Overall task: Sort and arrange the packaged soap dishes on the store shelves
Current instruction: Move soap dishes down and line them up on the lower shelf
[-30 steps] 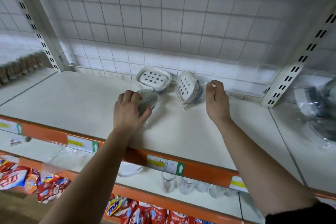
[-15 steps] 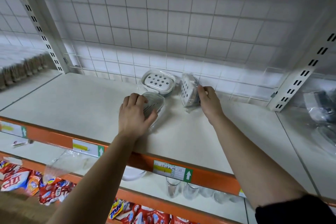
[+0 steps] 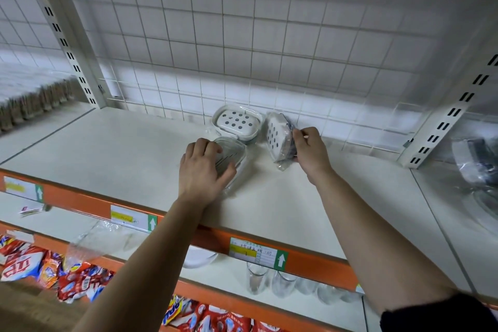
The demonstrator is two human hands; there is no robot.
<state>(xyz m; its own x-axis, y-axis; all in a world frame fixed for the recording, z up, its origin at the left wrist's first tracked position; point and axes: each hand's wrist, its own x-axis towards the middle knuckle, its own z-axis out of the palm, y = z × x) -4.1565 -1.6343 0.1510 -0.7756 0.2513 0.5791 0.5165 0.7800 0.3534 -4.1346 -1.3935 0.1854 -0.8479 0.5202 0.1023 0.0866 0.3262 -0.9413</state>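
Straight ahead, a white store shelf (image 3: 107, 148) backed by a wire grid panel (image 3: 242, 35) carries three packaged soap dishes, grouped close together toward the back. The left hand (image 3: 202, 167) lies over the near soap dish (image 3: 233, 158), fingers curled across its ribbed clear top and thumb against its side, gripping it flat on the shelf. Just behind it sits the back soap dish (image 3: 237, 122), white with dark drain holes, lying flat near the grid. To its right, the right hand (image 3: 310, 151) pinches the upended soap dish (image 3: 277, 135) by its edge, holding it on its side with the holed face turned left. Each looks like light, stiff plastic sealed in thin clear film, likely slippery and crinkly. The firm rim under the wrap seems the safest place to grip, not the loose film corners.
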